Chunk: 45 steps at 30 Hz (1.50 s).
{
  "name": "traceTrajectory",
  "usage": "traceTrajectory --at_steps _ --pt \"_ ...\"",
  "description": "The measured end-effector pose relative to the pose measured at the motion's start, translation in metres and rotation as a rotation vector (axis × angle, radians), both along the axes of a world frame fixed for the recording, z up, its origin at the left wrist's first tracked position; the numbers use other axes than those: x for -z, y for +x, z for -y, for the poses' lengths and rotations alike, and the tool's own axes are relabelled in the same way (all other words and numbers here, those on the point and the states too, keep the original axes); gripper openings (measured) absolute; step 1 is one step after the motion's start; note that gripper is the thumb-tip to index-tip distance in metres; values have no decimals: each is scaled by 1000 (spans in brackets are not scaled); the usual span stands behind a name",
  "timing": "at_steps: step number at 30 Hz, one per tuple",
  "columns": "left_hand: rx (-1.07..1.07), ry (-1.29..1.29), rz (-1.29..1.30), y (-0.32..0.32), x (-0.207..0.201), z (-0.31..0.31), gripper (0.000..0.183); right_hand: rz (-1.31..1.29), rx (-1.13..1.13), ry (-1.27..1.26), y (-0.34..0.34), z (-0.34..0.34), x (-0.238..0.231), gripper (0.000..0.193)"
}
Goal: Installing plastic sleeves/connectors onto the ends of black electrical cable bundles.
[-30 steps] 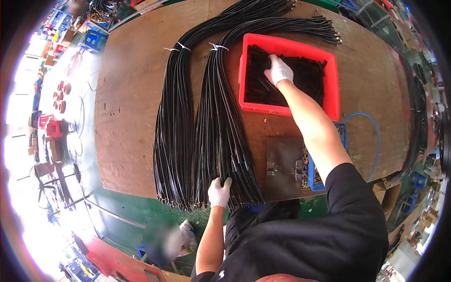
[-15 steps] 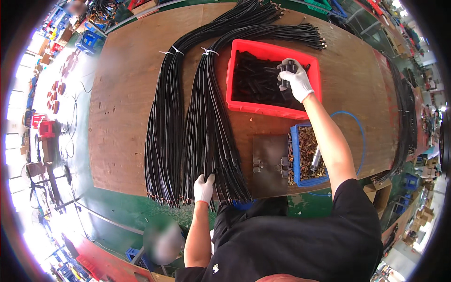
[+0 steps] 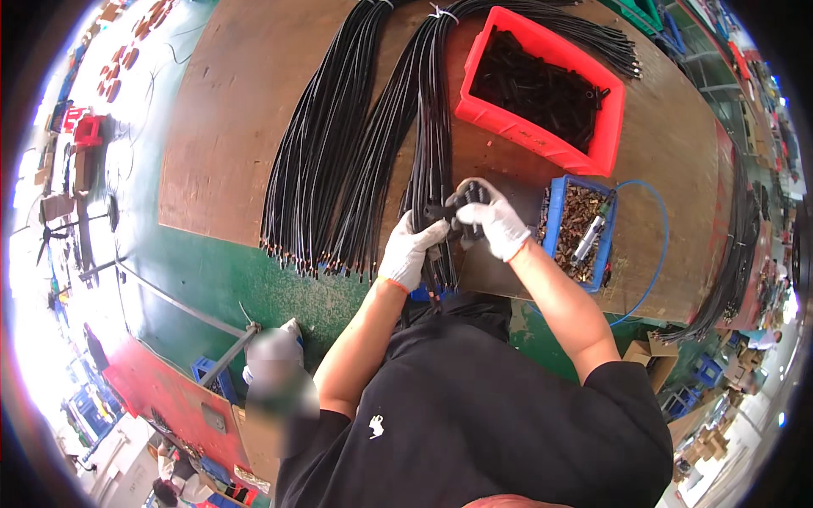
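Note:
My left hand (image 3: 408,251), in a white glove, is closed on a black cable at the near end of a cable bundle (image 3: 434,135). Close beside it, my gloved right hand (image 3: 494,222) grips several short black sleeves (image 3: 471,200). The two hands almost meet, and a dark sleeve end lies between their fingertips; whether it sits on a cable is hard to tell. More black sleeves (image 3: 542,89) fill a red bin (image 3: 525,135) beyond my right hand. A second bundle of black cables (image 3: 326,144) lies to the left, its copper-coloured ends toward me.
A blue bin (image 3: 553,222) of small brass-coloured fittings (image 3: 577,212) stands right of my hands, with a silver cylindrical tool (image 3: 589,240) on top. A blue hose (image 3: 663,229) curves around it. The wooden table (image 3: 212,169) ends just before me. Another person (image 3: 275,360) is at lower left.
My right hand has come from the red bin back beside my left hand, carrying sleeves. My left hand has moved up along the cable ends. The view has shifted toward the table's near edge.

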<state>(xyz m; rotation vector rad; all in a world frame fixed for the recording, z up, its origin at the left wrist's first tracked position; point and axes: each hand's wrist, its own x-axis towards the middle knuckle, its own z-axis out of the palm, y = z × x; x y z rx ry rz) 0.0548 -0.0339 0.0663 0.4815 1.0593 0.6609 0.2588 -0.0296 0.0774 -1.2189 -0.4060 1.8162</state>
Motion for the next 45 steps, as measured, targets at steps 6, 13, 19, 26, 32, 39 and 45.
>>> traceTrajectory --at_steps 6,13,19,26,32,39,45 --pt "-71 -25 -8 -11 16 10 17 284 -104 49 -17 28 4 41" --pt "28 -66 31 -6 11 4 16 299 -37 35 -23 24 18 43" --pt "-33 -182 110 -10 17 -2 13 123 5 -159 -37 19 3 42" --pt "-111 -234 154 -10 40 7 15 325 125 -10 -48 31 38 43" --pt "-124 -257 149 -7 32 5 17 183 51 -101 -37 19 32 45" --pt "-71 -229 27 -8 30 7 19 361 -15 3 -38 25 51 43" --pt "46 -263 91 -27 29 0 19 351 -75 -79 -28 29 34 37"
